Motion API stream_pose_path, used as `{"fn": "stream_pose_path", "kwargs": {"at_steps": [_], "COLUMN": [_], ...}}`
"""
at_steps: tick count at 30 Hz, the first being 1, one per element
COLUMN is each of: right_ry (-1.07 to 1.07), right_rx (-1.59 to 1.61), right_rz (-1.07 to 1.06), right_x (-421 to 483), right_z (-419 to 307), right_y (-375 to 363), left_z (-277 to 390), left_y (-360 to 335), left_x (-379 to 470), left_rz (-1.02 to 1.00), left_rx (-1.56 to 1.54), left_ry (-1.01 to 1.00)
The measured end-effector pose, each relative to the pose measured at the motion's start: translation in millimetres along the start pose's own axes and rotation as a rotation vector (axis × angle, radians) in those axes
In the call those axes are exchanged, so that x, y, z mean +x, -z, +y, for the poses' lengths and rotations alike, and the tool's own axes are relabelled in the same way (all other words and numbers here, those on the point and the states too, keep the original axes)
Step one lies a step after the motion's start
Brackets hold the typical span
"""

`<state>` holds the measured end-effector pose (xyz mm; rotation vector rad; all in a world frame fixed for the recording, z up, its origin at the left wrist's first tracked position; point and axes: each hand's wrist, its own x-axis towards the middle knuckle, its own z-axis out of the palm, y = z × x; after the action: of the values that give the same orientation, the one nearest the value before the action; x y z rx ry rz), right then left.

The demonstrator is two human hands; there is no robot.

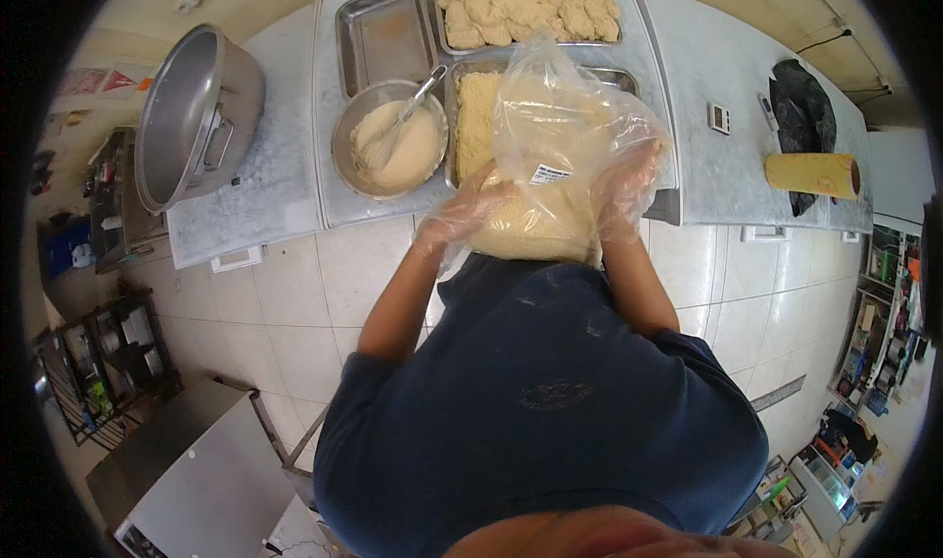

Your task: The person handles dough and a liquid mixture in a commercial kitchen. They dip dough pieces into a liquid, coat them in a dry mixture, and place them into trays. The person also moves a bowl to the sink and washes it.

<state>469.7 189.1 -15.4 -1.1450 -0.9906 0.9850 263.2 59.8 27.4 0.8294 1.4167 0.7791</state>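
Between my hands is a large clear plastic bag point(545, 219) of pale breadcrumbs, with a small printed label on its side. My left hand point(469, 204), in a thin clear glove, grips the bag's left side. Also gloved, my right hand point(628, 182) holds its right side near the crumpled upper plastic. The bag's lower end rests close against my dark blue shirt. Behind it, a metal tray point(451, 167) holds a layer of crumbs point(475, 119); the bag hides much of this tray. Left of the tray, a metal bowl point(342, 177) contains pale batter and a wire whisk point(401, 127).
At the back, a tray point(440, 38) is heaped with crumb-coated pieces point(516, 2). Beside it lies a bare metal tray point(387, 35). A big metal basin point(184, 123) leans at far left. Rightward are a small timer point(719, 118), a black plastic bag point(803, 116) and a yellow roll point(810, 175).
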Motion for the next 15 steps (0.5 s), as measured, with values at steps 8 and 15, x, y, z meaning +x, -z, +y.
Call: {"fn": "stream_pose_path", "kwargs": {"at_steps": [8,15], "right_ry": [-0.117,-0.413], "right_rx": [0.022,-0.053], "right_rz": [-0.040,-0.364], "right_x": [47.3,51.4], "right_z": [-9.8,20.7], "right_y": [21.0,48.3], "left_z": [1.2,16.2], "left_y": [-20.2,-29.8], "left_x": [36.2,50.5], "left_rz": [-0.012,-0.010], "left_rx": [-0.124,-0.529], "left_ry": [-0.019,0.043]}}
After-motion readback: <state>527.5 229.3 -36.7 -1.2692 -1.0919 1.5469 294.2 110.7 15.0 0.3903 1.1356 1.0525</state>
